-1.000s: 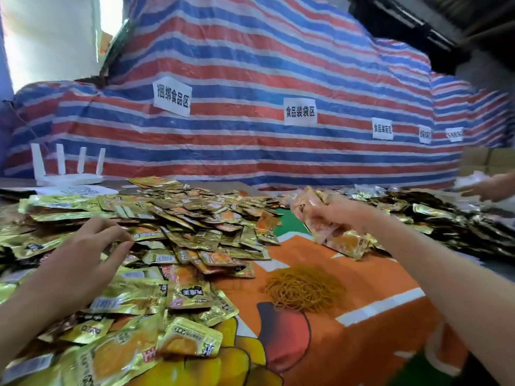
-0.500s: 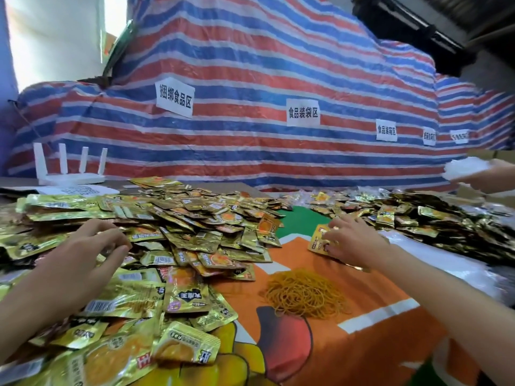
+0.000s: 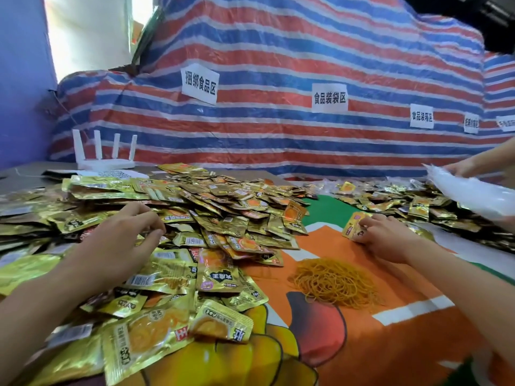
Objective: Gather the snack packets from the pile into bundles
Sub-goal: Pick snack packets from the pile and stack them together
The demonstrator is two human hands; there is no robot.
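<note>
Pile (image 3: 223, 207) at twelve o'clock of nearer left hand (image 3: 119, 246), grip there unclear; right hand (image 3: 387, 238), off at three o'clock, clutching packet stack (image 3: 351, 226).

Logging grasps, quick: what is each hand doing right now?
Left hand: fingers curled over the packet pile; grip cannot be told.
Right hand: holds snack packets.

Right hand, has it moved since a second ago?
Yes. The right hand has dropped from mid-air down to the orange cloth, landing just beyond the rubber band heap, its fingers still holding packets.
</note>
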